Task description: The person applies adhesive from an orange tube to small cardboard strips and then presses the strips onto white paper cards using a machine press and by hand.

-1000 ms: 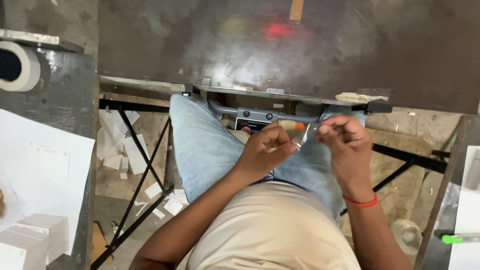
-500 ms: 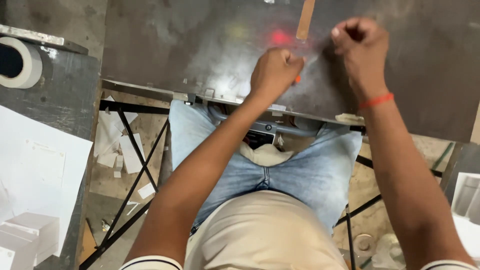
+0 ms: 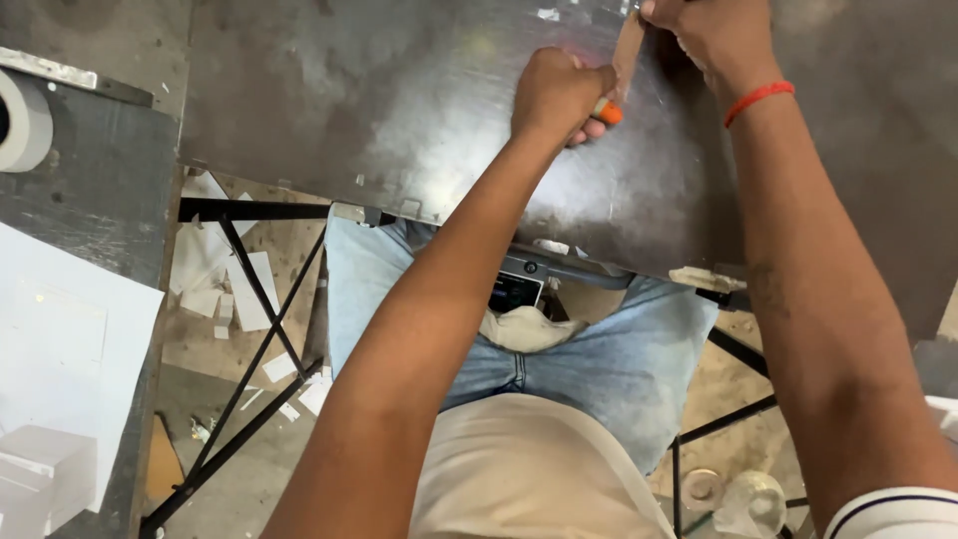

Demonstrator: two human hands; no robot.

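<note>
Dark steel tabletop [image 3: 399, 110] fills the upper frame, scuffed and glary; its near edge runs above my jeans [image 3: 619, 369]. White sheet [image 3: 70, 359] lies at nine o'clock on the side bench, tape roll [image 3: 22, 120] at ten. Paper scraps [image 3: 239, 289] litter the floor beneath the black frame legs.

My left hand [image 3: 557, 92], at twelve o'clock, is a tight fist around a small orange-tipped tool [image 3: 607, 113]; only the tip shows. My right hand [image 3: 714, 35], at one o'clock, red thread band [image 3: 758, 100] on the wrist, pinches the top of a thin brown strip [image 3: 629, 50]. Strip stands tilted over the tabletop, its lower end just beside the orange tip.
</note>
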